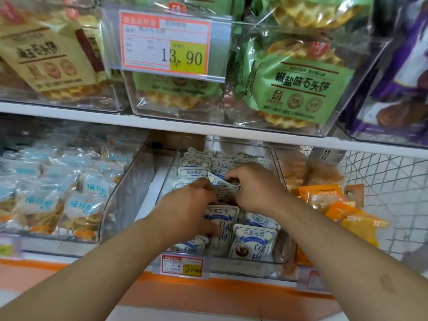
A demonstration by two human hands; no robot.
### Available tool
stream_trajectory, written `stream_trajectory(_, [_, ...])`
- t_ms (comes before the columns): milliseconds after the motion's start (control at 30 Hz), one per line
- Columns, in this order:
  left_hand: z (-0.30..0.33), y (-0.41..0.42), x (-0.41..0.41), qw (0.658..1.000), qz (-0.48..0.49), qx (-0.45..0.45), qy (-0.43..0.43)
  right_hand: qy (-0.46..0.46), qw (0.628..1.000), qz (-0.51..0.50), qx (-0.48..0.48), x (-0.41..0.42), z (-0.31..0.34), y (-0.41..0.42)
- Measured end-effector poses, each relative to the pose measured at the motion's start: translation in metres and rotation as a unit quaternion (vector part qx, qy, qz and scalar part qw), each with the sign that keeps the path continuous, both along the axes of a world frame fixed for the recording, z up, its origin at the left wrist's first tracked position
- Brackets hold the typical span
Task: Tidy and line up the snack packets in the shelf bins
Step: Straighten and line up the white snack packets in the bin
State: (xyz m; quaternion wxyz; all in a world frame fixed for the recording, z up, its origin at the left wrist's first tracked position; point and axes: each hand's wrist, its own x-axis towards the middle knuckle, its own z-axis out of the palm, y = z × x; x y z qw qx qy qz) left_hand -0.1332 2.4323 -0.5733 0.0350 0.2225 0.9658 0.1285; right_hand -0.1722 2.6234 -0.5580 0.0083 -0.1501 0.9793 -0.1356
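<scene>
Both hands reach into the clear plastic shelf bin [172, 163] at the middle of the lower white shelf [162, 123]. The bin holds small white-and-blue snack packets [253, 239], standing in rows toward 12 o'clock and lying looser toward 6 o'clock. The left hand [185, 205] has its fingers curled down among the packets, its grip narrow, fingertips pressed on a flat packet at 6 o'clock of the hand; whether it pinches one I cannot tell. The right hand [257, 186], just at 3 o'clock of the left, pinches a tilted white-and-blue packet [220, 180] between thumb and fingers at the middle of the bin.

At 9 o'clock of this bin stands another clear bin with pale blue-labelled clear packets of biscuits [46, 202]. At 3 o'clock lie orange packets [347, 212] beside a white wire basket [382, 181]. On the upper shelf at 12 o'clock sit clear bins with green waffle-biscuit bags [301, 82] and beige bags [46, 54], and a red-framed price tag reading 13.90 [165, 44]. A smaller red price tag [181, 265] hangs on the front of the middle bin, at 6 o'clock.
</scene>
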Motion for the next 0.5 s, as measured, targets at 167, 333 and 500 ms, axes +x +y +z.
stream_trajectory(167, [0.001, -0.006, 0.003, 1.0, 0.004, 0.027, -0.009, 0.03, 0.998, -0.018, -0.048, 0.018, 0.026, 0.018])
stream_trajectory(333, [0.003, -0.005, 0.006, 0.999, 0.025, 0.043, 0.017, -0.105, 0.994, 0.016, 0.016, 0.059, 0.051, 0.027])
stream_trajectory(500, [0.009, -0.006, 0.011, 0.997, 0.029, 0.065, 0.026, -0.034, 0.977, 0.056, 0.205, 0.077, 0.034, 0.025])
